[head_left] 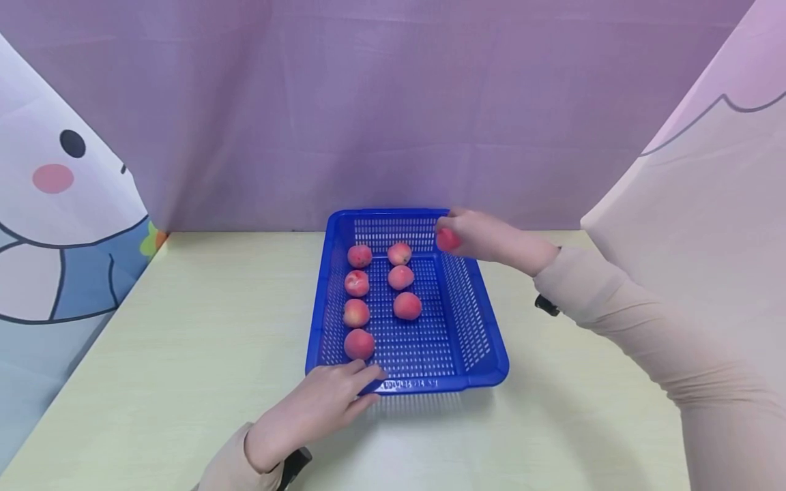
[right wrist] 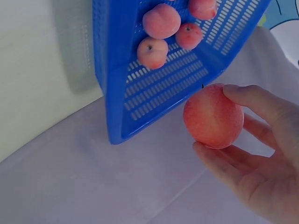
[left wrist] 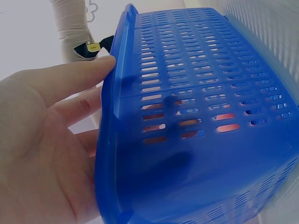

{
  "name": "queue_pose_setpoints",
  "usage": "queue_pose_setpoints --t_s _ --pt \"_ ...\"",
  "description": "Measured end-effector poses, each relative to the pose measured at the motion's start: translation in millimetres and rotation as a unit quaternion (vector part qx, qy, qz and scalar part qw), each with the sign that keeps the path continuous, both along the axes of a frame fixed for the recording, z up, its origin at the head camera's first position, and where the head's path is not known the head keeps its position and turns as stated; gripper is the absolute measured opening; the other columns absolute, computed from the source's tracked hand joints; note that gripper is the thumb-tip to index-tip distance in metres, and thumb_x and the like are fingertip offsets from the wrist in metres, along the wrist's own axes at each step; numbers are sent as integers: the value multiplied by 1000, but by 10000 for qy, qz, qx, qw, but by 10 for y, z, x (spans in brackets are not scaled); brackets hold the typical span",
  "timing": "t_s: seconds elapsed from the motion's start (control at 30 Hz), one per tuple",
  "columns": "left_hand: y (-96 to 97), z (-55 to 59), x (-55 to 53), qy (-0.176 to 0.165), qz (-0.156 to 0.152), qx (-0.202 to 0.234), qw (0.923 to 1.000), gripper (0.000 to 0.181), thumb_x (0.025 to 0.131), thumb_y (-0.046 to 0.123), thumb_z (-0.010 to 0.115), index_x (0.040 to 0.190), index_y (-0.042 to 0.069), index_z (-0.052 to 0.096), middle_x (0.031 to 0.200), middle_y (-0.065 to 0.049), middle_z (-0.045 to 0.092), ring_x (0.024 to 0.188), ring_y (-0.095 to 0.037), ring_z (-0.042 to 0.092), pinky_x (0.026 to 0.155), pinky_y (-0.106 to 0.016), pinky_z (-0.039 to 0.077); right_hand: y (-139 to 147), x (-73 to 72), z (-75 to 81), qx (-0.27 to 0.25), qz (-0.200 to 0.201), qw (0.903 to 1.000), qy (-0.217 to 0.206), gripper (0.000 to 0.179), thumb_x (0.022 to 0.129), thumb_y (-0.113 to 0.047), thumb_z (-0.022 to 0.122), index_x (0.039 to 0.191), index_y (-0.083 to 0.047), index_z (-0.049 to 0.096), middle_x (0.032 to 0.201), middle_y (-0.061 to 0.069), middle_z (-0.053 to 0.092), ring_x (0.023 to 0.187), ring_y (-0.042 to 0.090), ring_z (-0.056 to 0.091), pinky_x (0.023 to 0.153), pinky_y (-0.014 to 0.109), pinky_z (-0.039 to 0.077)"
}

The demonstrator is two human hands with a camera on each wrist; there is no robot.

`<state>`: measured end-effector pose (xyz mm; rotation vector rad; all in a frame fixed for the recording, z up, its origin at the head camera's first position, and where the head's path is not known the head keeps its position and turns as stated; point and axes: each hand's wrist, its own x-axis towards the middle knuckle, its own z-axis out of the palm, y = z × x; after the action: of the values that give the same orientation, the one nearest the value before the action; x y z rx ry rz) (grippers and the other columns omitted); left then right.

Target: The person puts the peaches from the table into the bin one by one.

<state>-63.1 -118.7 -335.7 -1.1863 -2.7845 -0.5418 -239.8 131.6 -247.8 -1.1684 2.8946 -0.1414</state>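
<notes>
My right hand (head_left: pixel 475 235) holds a peach (right wrist: pixel 214 116) between thumb and fingers, over the far right corner of a blue plastic basket (head_left: pixel 485 375). The fruit is reddish and round, with a short dark stem showing in the right wrist view. At the basket's near left corner, my left hand (head_left: pixel 319 402) grips the rim, fingers over the top and thumb (left wrist: pixel 88 72) on the outer side. Inside the basket, several peaches stand in a row along the left wall, the nearest peach (head_left: pixel 359 344) close to my left fingers. Three more form a middle row, including a peach (head_left: pixel 407 306) at its near end.
The basket stands on a pale yellow-green table (head_left: pixel 233 300). A purple cloth (head_left: pixel 393 116) hangs behind it along the table's far edge. Printed cartoon cloth (head_left: pixel 74 204) borders the left side, and pale cloth (head_left: pixel 706 239) the right.
</notes>
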Motion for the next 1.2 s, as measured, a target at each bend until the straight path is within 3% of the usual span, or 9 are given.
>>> queue_pose_setpoints --t_s 0.37,0.63,0.77,0.9,1.0,1.1,1.2 --pt "-7 7 -2 -69 -10 -3 10000 18 82 21 63 96 12 57 69 4 51 54 -5 42 49 -16 37 -206 147 41 496 146 9984 -211 34 75 -8 68 107 -2 57 95 15 54 86 27 55 69 34 50" --pt "-3 15 -7 -81 -8 -5 10000 18 82 21 62 96 12 57 69 3 52 54 -5 42 48 -15 37 -306 233 -8 587 306 9970 -392 37 74 -7 69 109 -3 57 100 16 55 86 26 55 70 32 50" --pt "-3 16 -5 -75 -2 -24 10000 18 82 21 62 96 12 58 69 3 52 54 -5 42 48 -15 37 -352 282 -27 670 636 9955 -205 44 74 -7 69 115 -4 55 97 16 59 80 23 59 67 29 50" --pt "-5 8 -4 -21 -9 -28 10000 17 81 21 63 95 12 57 69 4 52 54 -5 43 48 -15 37 -397 338 -45 967 1180 9875 405 46 75 -9 68 118 -5 54 87 13 63 70 19 61 61 22 49" --pt "-6 3 -4 -8 -16 -41 10000 18 82 22 63 96 13 58 69 4 52 54 -4 43 48 -15 37 -440 367 -73 1009 1273 9859 396 44 76 -8 68 117 -3 54 89 13 63 74 19 62 63 22 49" --pt "-5 1 -4 -11 -18 -42 10000 18 82 21 63 96 13 58 69 5 52 54 -4 43 48 -15 37 -481 388 -107 883 1240 9883 59 43 74 -7 70 113 -1 55 97 14 63 84 22 61 71 25 50" --pt "-6 -2 -5 -9 -16 -35 10000 18 81 21 63 96 13 58 69 4 52 54 -4 43 48 -15 37 -520 407 -146 954 1466 9845 139 35 73 -9 71 104 -1 57 89 10 62 79 19 60 70 23 49"
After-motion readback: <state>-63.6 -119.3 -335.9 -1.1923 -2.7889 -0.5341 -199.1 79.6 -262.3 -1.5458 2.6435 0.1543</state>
